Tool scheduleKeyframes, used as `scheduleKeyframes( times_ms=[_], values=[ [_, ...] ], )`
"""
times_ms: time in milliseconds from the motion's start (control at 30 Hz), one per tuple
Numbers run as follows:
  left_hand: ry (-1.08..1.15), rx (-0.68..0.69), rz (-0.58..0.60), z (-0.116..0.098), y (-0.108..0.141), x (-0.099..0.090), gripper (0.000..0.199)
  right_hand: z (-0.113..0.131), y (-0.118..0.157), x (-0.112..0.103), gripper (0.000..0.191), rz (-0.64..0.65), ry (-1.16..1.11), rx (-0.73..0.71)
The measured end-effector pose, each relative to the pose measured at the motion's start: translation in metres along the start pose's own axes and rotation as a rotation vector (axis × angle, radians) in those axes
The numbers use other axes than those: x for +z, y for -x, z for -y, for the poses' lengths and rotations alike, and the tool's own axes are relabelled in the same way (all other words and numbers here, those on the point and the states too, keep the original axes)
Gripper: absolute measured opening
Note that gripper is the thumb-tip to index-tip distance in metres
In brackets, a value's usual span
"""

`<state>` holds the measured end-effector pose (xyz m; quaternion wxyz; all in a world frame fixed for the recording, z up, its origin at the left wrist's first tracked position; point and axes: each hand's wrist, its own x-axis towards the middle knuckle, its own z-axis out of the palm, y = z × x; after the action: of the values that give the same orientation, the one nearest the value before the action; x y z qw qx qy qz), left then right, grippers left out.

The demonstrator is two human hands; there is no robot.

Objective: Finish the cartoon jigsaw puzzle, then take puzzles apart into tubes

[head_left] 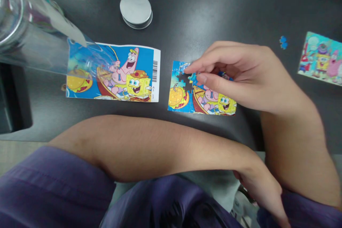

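Jigsaw (198, 97) beneath right hand (237, 73), its picture broken by a gap

The cartoon jigsaw lies flat near the middle of the dark bench (213, 10), partly put together. An irregular gap, with dark surface showing through, opens at about 10 o'clock of its face. The person's right hand comes in from 3 o'clock and covers the jigsaw's upper right part. Its thumb and forefinger stand a little apart, the forefinger's tip at the gap's upper edge and the thumb's tip just to its 4 o'clock.

The left forearm (149, 146) crosses below the jigsaw at 6 o'clock. It ends in the left hand (260, 188), low at 5 o'clock beside the right arm; its fingers are largely hidden, so whether they are spread or closed cannot be told.

From the jigsaw, a larger printed card (113, 85) with the same scene and a barcode lies at 9 o'clock. A clear cylindrical container (45, 50) overlaps that card's left part in the view. Further out at 9 o'clock sits a black object (13, 103). 2 round silver discs (135, 9) lie at 11 o'clock. A small loose blue bit of puzzle (283, 42) lies at 2 o'clock, and near it, toward 3 o'clock, another cartoon picture (322, 58) meets the view's edge.
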<state>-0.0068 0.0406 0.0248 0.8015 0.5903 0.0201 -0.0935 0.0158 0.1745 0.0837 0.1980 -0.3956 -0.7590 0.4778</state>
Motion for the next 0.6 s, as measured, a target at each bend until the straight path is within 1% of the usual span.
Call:
scheduleKeyframes(
  times_ms=[67,133,167,267,300,333,400,500,533,600],
  values=[
    [0.000,0.017,0.012,0.001,-0.004,0.001,0.073,0.000,-0.001,0.000,0.026,0.015,-0.031,-0.015],
    [0.001,0.023,0.065,0.002,-0.009,0.000,0.065,-0.001,0.000,0.002,0.024,0.016,-0.101,-0.015],
    [-0.001,0.019,0.125,0.002,-0.012,-0.003,0.058,-0.001,0.001,0.003,0.022,0.014,-0.136,-0.013],
    [-0.023,-0.001,0.414,0.001,-0.023,-0.013,0.036,-0.004,0.002,0.006,0.012,0.005,-0.179,-0.007],
    [-0.030,0.000,0.492,0.001,-0.026,-0.016,0.035,-0.004,0.002,0.007,0.010,-0.003,-0.168,-0.009],
    [-0.032,0.007,0.541,0.001,-0.030,-0.019,0.036,-0.004,0.002,0.007,0.010,-0.010,-0.152,-0.010],
    [-0.027,0.031,0.563,0.003,-0.036,-0.020,0.040,-0.004,0.000,0.007,0.011,-0.016,-0.122,-0.019],
    [-0.012,0.054,0.578,0.012,-0.047,-0.019,0.038,-0.002,-0.002,0.007,0.019,-0.018,-0.093,-0.013],
    [0.005,0.063,0.597,0.016,-0.052,-0.019,0.035,-0.002,-0.002,0.007,0.020,-0.021,-0.083,-0.015],
    [0.063,0.093,0.631,0.025,-0.062,-0.019,0.032,-0.001,-0.001,0.008,0.015,-0.054,-0.036,-0.024]
  ],
)
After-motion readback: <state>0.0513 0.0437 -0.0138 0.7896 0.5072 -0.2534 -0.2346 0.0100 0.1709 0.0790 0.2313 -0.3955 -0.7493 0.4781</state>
